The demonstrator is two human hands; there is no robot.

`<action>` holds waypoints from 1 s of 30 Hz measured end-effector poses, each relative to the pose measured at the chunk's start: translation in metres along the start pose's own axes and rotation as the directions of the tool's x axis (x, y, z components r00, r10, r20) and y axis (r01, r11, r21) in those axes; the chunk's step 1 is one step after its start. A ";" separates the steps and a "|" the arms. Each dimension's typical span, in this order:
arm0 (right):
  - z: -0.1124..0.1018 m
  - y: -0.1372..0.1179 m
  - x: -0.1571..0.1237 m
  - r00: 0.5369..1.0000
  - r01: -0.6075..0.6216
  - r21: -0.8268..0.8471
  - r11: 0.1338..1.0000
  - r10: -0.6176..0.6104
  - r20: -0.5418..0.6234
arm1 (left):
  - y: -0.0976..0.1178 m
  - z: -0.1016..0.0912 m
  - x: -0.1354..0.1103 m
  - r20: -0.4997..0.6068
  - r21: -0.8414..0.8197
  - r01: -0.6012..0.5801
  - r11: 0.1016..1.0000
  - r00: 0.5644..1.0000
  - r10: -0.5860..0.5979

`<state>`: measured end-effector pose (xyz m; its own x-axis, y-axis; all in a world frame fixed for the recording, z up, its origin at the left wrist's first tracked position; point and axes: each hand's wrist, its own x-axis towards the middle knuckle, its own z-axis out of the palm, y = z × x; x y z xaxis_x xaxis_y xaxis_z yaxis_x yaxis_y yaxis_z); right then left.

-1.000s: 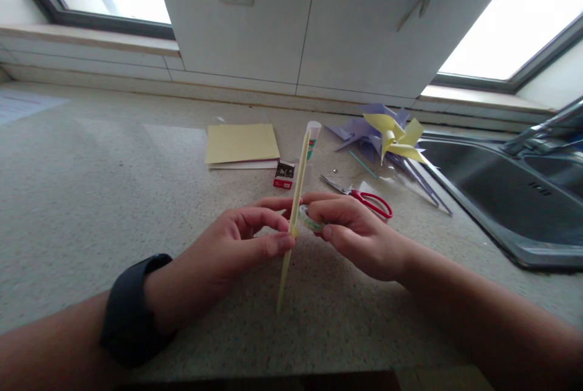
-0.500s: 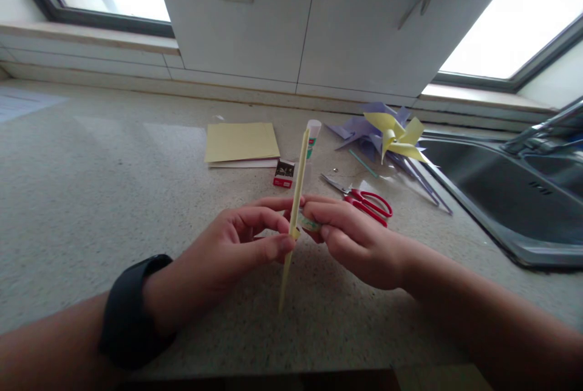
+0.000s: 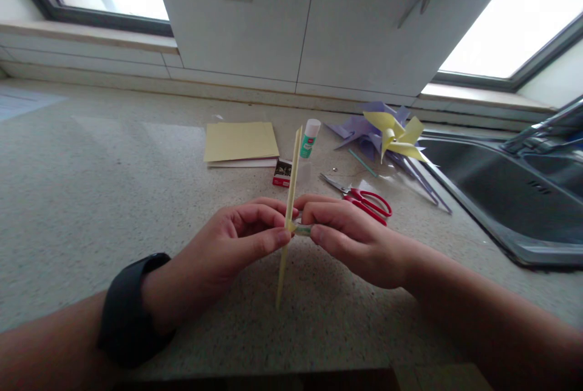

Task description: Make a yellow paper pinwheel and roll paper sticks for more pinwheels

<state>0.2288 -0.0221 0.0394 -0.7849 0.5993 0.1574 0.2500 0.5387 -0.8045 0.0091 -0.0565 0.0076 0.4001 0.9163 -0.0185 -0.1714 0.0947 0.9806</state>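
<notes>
My left hand (image 3: 248, 230) pinches a long, thin yellow rolled-paper stick (image 3: 293, 181) near its middle, between thumb and fingers. The stick stands almost upright, leaning slightly, its lower end over the counter. In my right hand (image 3: 350, 236) is what looks like a small roll of clear tape (image 3: 303, 230) with greenish print. The roll's near edge is against or very close to the stick, by the left thumb tip. The right fingers hide much of the roll.
Behind the hands are yellow paper sheets (image 3: 241, 141), a small red and black box (image 3: 282, 173) and a glue stick (image 3: 310, 138). Red-handled scissors (image 3: 367, 201), a yellow pinwheel (image 3: 398, 139) and purple pinwheels (image 3: 357, 127) lie right, beside a sink (image 3: 492, 190).
The paper stick has shifted slightly left and leans a little less, uncovering the glue stick. My right hand has brought the tape roll closer to it.
</notes>
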 end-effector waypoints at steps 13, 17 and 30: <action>0.003 0.001 0.003 0.996 0.010 -0.051 0.999 -0.014 -0.090 | -0.002 0.000 -0.001 0.026 -0.035 -0.011 0.999 1.000 0.012; 0.005 -0.002 0.003 0.993 -0.035 -0.075 0.997 0.026 -0.113 | 0.002 0.002 -0.001 0.034 -0.017 -0.017 1.000 0.999 0.017; 0.007 -0.002 0.002 0.991 -0.017 -0.060 0.998 0.009 -0.131 | 0.002 0.003 -0.001 0.042 -0.039 -0.001 0.999 0.999 0.003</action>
<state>0.2224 -0.0261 0.0374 -0.7016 0.6764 0.2243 0.2964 0.5632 -0.7713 0.0107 -0.0587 0.0107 0.4368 0.8995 -0.0076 -0.2073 0.1089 0.9722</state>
